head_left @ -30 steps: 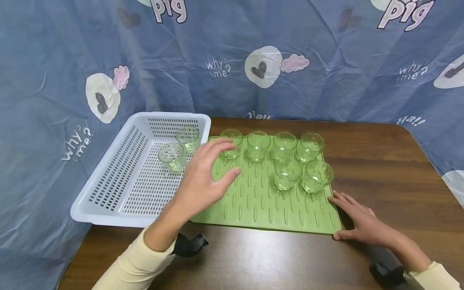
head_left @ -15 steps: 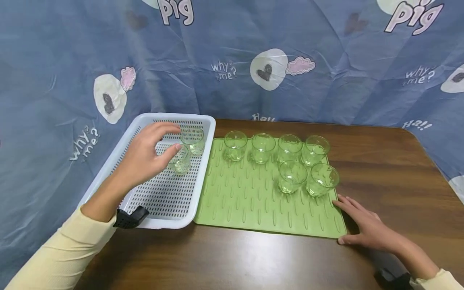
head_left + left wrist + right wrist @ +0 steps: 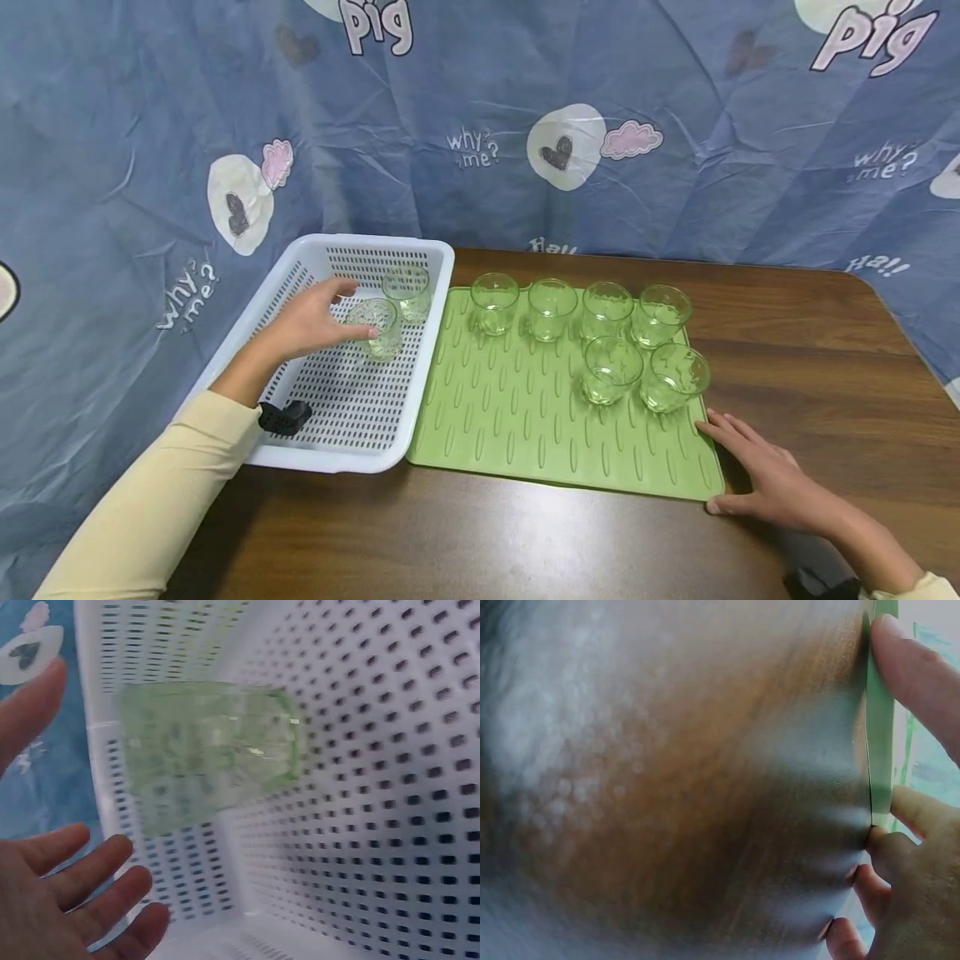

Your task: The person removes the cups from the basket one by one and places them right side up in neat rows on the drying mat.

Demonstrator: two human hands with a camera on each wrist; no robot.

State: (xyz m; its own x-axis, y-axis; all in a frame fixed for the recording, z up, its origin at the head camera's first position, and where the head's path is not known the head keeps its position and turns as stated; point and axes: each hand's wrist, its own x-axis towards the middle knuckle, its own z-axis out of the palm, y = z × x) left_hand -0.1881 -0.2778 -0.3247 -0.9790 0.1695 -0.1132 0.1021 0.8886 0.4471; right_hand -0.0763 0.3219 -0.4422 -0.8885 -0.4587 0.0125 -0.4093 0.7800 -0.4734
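Note:
My left hand (image 3: 309, 323) reaches over the white plastic basket (image 3: 446, 287), thumb and fingers spread. The nearer of two pale green glasses (image 3: 385, 340) stands in the basket right by the thumb. Behind it is the second glass (image 3: 408, 296). In the left wrist view, a gap shows between the fingers and a green glass (image 3: 214, 754). My right hand (image 3: 776, 479) rests at the right edge of the green ribbed mat (image 3: 510, 425). Its thumb and fingertips touch that edge, also visible as a green strip (image 3: 881, 750) in the right wrist view.
Several matching glasses stand on the mat: a back row, including one glass (image 3: 495, 304) at its left end, and two in front at the right, one being this glass (image 3: 611, 371). The brown wooden table (image 3: 480, 542) backs onto a blue printed cloth (image 3: 420, 192).
My left hand has moved left from above the mat to the basket and lowered toward the nearer glass. The right hand stays at the mat's edge. The view has shifted slightly.

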